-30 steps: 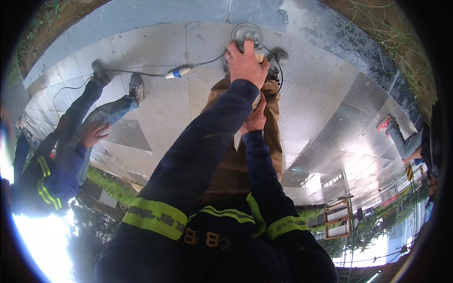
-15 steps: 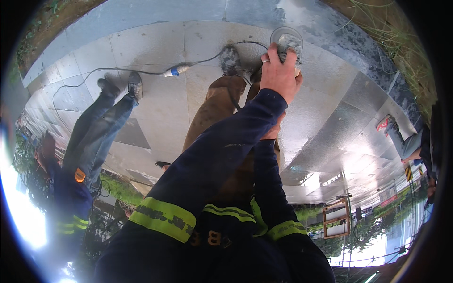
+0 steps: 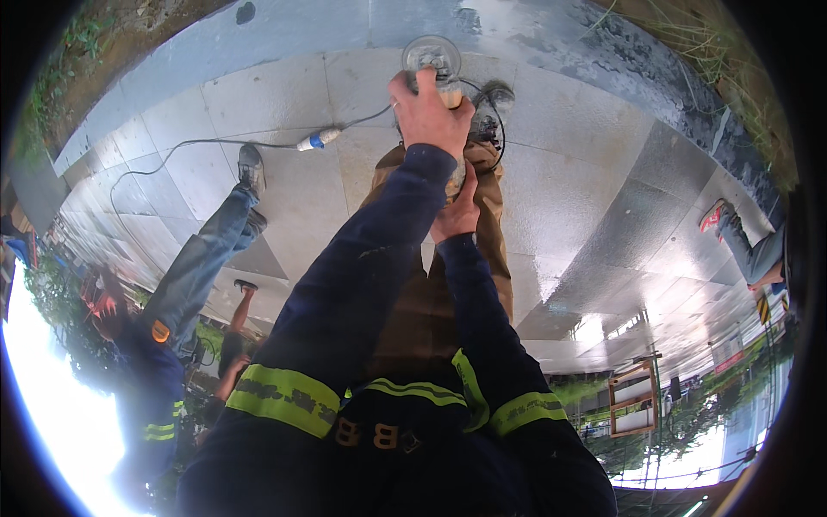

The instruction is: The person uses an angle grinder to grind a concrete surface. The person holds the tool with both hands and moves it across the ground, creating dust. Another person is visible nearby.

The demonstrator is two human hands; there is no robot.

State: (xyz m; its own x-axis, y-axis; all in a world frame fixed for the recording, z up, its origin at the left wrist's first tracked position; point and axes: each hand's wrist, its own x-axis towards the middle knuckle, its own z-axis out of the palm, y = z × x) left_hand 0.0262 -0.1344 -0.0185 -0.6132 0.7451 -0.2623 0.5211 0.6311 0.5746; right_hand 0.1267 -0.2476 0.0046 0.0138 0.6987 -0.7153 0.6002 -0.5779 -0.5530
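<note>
Both my hands are on an angle grinder, dusty and tan-bodied, held low over the paving. Its round disc or guard points away from me at the top of the view. My left hand grips over the head end, fingers curled near the disc. Behind it, my right hand is closed around the rear of the body. Whether the disc touches the slabs cannot be made out. Partly hidden by the grinder and my hands are my brown-trousered legs.
A dark cable with a blue-and-white plug connector runs left over grey stone slabs. A person in jeans stands at left; another person's leg is at far right. Grass borders the paving beyond a bluish wet strip.
The grinder and both my hands have shifted left in view, from right of my feet to in front of them. The person at left has changed leg position, and another leg now shows behind.
</note>
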